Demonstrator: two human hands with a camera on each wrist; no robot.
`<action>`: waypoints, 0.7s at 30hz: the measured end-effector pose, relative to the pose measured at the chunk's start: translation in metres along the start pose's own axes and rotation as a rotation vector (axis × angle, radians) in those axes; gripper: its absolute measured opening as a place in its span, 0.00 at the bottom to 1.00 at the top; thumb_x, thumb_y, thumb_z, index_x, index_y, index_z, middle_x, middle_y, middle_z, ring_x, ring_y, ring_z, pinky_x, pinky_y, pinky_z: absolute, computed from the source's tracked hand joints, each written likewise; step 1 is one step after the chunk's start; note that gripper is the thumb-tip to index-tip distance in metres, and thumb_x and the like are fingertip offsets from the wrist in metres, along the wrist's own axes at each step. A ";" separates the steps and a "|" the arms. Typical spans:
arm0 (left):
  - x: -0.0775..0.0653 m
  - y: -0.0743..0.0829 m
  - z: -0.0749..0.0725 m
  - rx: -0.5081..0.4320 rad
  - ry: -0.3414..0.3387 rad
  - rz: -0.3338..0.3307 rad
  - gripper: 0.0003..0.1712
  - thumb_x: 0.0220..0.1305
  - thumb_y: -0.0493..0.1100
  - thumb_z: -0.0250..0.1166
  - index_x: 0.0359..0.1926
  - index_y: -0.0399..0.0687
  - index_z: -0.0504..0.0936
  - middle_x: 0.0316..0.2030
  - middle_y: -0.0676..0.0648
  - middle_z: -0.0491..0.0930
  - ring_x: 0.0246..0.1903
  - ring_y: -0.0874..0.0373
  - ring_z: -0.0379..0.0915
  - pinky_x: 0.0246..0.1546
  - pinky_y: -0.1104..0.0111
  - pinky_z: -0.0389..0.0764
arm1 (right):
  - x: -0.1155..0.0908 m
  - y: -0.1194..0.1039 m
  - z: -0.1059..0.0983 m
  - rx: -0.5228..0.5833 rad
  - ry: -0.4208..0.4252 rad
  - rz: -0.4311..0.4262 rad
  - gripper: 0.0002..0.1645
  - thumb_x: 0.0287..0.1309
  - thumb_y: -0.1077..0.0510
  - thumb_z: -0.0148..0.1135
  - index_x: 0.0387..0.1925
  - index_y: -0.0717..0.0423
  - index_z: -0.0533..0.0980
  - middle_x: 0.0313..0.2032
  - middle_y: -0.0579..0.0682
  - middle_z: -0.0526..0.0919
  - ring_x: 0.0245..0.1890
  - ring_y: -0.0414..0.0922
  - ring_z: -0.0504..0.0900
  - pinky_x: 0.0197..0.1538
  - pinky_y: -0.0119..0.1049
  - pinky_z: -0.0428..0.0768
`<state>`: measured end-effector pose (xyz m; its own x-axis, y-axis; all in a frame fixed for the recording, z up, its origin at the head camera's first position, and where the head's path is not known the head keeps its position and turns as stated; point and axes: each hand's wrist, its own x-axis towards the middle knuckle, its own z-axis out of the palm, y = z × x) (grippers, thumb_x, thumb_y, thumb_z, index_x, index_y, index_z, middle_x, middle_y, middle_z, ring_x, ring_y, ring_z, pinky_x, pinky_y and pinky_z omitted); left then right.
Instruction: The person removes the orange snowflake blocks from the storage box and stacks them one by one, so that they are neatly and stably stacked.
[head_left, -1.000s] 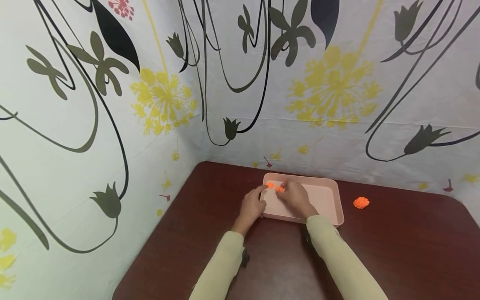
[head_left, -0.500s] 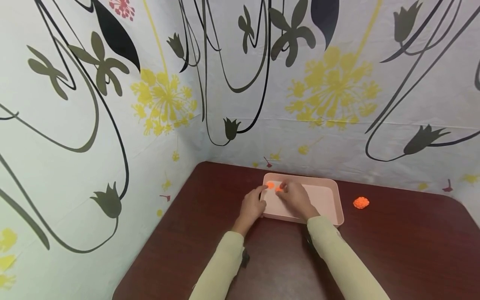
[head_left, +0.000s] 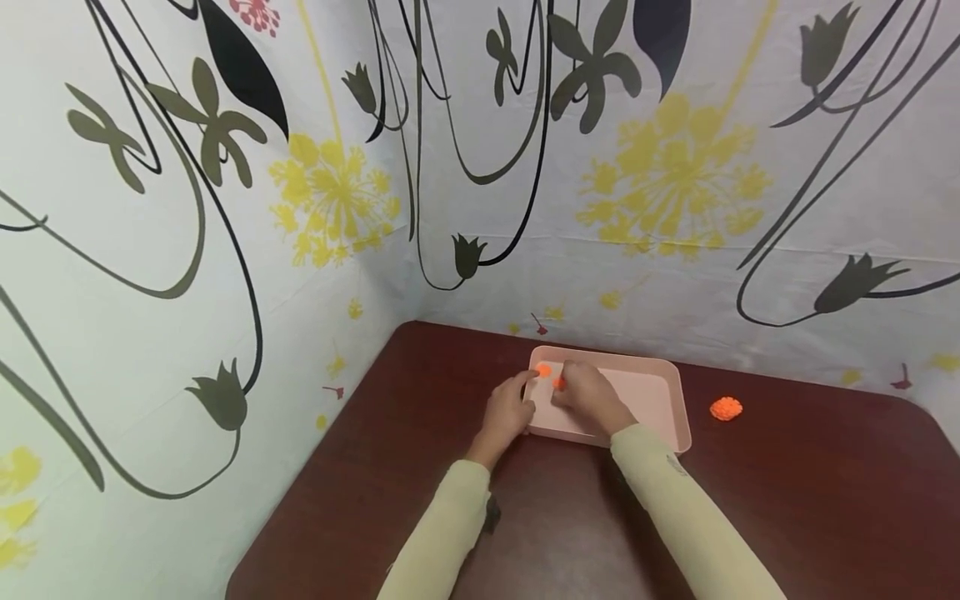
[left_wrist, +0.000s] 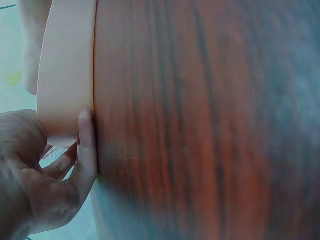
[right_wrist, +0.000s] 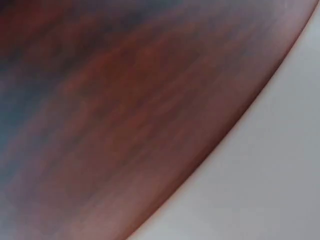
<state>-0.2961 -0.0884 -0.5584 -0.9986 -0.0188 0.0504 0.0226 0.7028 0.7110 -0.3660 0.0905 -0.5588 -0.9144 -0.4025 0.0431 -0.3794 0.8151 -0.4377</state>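
Observation:
A shallow pink tray (head_left: pixel 654 367) stands near the back of the table. My left hand (head_left: pixel 507 414) holds its left end; in the left wrist view the fingers bend round the corner of the tray wall (left_wrist: pixel 67 75). Inside, by the left fingertips, lies a small flat orange piece (head_left: pixel 543 370). My right hand (head_left: pixel 591 395) reaches over the front wall, fingers curled down at a second orange piece (head_left: pixel 558 383), mostly hidden behind them. The right wrist view shows only tabletop and a pale surface (right_wrist: pixel 270 175), no hand.
A ruffled orange clump (head_left: pixel 726 408) lies on the dark red-brown table (head_left: pixel 555 517), right of the tray. Behind and to the left, a white cloth (head_left: pixel 517 208) with printed flowers hangs down to the table's edge.
My right hand has turned and curled further over the second orange piece, covering more of it. My left hand keeps its place on the tray. The head view has shifted slightly.

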 end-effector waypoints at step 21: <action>-0.004 0.000 -0.002 -0.052 -0.002 0.014 0.36 0.66 0.29 0.60 0.72 0.59 0.77 0.60 0.41 0.81 0.09 0.62 0.73 0.11 0.72 0.77 | 0.007 0.012 -0.013 -0.028 -0.008 -0.090 0.16 0.52 0.52 0.78 0.36 0.56 0.82 0.33 0.47 0.85 0.32 0.43 0.80 0.40 0.40 0.84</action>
<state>-0.2924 -0.0901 -0.5568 -0.9982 -0.0080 0.0593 0.0389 0.6652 0.7457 -0.3785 0.1031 -0.5517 -0.8754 -0.4779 0.0734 -0.4637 0.7867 -0.4075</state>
